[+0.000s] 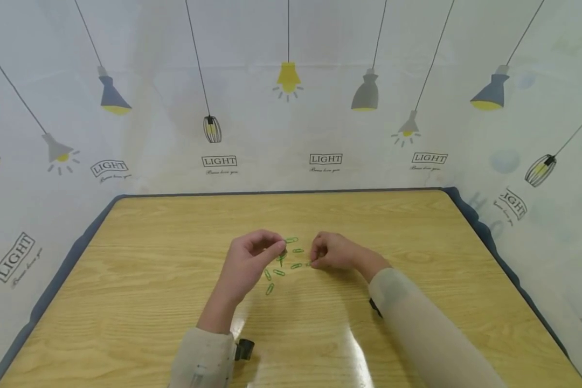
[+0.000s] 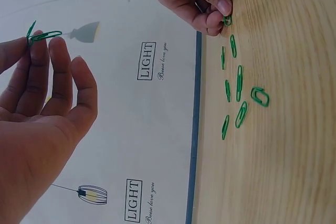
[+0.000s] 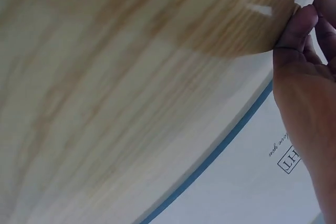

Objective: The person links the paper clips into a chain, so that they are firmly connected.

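Note:
Raised above the table, my left hand [image 1: 249, 260] pinches green paper clips [image 2: 47, 36] between thumb and fingertips. At least two appear joined, and some hang below the fingers in the head view. To the right, my right hand [image 1: 337, 252] is low at the tabletop, its thumb and fingertips pinching another green paper clip [image 2: 227, 20]. Several loose green paper clips [image 1: 278, 272] lie scattered on the wood between and below the hands. The right wrist view shows the right hand [image 3: 307, 80] at the edge, with its clip mostly hidden.
The wooden table [image 1: 150, 302] has a dark blue border along its edges. Behind it and at both sides hangs a pale sheet [image 1: 252, 129] printed with lamps and the word LIGHT. A small black device [image 1: 244, 349] sits at the left sleeve.

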Available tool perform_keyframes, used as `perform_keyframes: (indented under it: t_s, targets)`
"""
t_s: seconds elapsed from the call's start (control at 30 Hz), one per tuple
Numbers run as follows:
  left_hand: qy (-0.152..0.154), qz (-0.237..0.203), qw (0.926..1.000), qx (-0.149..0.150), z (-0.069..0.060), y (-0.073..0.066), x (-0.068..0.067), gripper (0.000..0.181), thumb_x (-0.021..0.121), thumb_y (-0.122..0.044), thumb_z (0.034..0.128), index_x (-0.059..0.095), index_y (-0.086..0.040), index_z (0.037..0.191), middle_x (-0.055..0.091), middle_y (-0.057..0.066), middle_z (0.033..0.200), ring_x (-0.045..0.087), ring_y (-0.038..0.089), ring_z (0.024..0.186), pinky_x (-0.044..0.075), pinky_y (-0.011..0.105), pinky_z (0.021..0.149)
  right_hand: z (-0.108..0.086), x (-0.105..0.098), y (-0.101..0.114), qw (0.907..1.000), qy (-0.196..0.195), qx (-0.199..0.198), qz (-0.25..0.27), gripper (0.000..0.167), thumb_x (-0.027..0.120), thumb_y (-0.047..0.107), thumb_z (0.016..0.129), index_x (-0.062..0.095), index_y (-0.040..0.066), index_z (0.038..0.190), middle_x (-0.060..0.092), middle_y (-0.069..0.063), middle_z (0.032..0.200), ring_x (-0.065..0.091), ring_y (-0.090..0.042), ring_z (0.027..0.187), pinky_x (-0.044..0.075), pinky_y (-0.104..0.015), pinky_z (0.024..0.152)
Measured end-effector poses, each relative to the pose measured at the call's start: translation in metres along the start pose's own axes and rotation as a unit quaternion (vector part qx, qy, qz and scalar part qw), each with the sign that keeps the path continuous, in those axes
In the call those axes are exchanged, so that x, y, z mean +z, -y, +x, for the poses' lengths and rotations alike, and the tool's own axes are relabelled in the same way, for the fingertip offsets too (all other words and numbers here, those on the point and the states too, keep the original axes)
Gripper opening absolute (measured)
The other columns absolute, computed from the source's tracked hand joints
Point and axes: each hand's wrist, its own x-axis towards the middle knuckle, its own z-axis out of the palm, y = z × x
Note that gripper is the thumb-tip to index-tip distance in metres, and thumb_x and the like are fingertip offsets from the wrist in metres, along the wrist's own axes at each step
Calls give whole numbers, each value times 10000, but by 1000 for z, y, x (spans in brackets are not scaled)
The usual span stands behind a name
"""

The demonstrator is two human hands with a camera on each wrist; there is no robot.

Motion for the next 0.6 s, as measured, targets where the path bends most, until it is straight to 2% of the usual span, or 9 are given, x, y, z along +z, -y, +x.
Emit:
perform_keyframes:
  t_s: [0.17, 0.27, 0.37, 0.43, 0.53, 0.6]
  targets:
    - [-23, -2, 10000, -63, 0, 0, 0, 159, 715, -198, 1032, 756, -61, 1102, 759, 125, 1061, 722, 285, 1032, 586, 391, 966, -8, -2, 0, 9988, -167, -22, 452, 69, 768, 162, 989, 721, 113, 975, 695, -60, 1022, 613, -173, 917, 528, -315, 835]
    - [-34, 10, 10000, -81, 0, 1, -1, 159, 718, -200, 1031, 758, -64, 1102, 760, 122, 1062, 722, 299, 1043, 588, 397, 971, -18, -6, 9, 9908, -648, -66, 1183, 75, 737, 163, 1015, 725, 91, 1032, 736, -131, 1012, 671, -194, 880, 594, -384, 840]
    - [-47, 40, 10000, -44, 1, 1, -1, 162, 720, -205, 1030, 762, -67, 1106, 763, 120, 1061, 721, 347, 1060, 591, 380, 956, -33, -12, 28, 9709, -1312, -348, 1972, 139, 715, 162, 1034, 730, 44, 1105, 745, -165, 1024, 718, -225, 876, 628, -435, 856]
    - [-36, 60, 10000, -17, 1, 1, 0, 164, 720, -207, 1031, 764, -68, 1107, 764, 121, 1065, 719, 373, 1070, 594, 373, 944, -45, -15, 45, 9557, -1685, -646, 2323, 174, 711, 149, 1035, 735, 14, 1142, 754, -159, 1026, 738, -232, 893, 638, -415, 875]
    - [-27, 124, 9999, 32, 2, 1, 0, 164, 717, -209, 1034, 765, -70, 1106, 765, 124, 1071, 726, 348, 1056, 597, 363, 927, -61, -14, 69, 9369, -2071, -1155, 2570, 177, 701, 116, 1036, 743, -19, 1142, 768, -107, 999, 756, -190, 878, 643, -335, 861]
    - [-40, 172, 9998, 53, 2, 0, 1, 162, 716, -209, 1035, 766, -71, 1104, 765, 125, 1074, 730, 316, 1040, 598, 354, 916, -71, -11, 83, 9268, -2270, -1422, 2633, 151, 701, 91, 1031, 753, -22, 1117, 773, -112, 977, 759, -165, 847, 647, -324, 843]
